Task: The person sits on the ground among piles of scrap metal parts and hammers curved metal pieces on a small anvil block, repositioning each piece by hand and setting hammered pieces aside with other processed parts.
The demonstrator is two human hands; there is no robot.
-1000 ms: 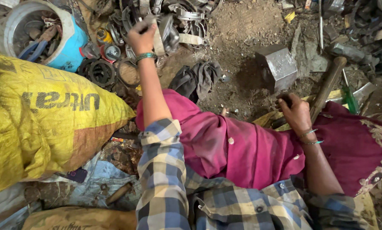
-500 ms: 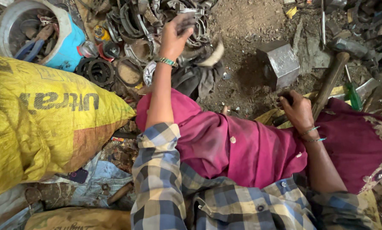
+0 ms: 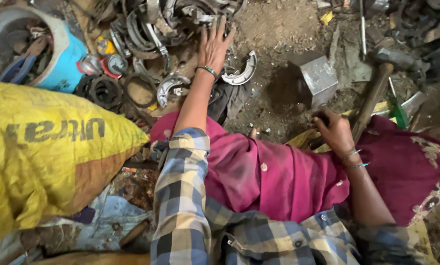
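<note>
On the dirt floor ahead, my left hand (image 3: pixel 214 44) lies spread and empty on the heap of curved grey metal brake shoes (image 3: pixel 166 29), none picked yet. My right hand (image 3: pixel 333 130) clenches the wooden-handled hammer (image 3: pixel 372 98); the steel block (image 3: pixel 318 78) stands bare, so striking remains undone.

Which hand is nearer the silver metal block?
Right. The right hand rests just below the silver metal block; the left hand lies flat on the scrap pile, further left.
</note>
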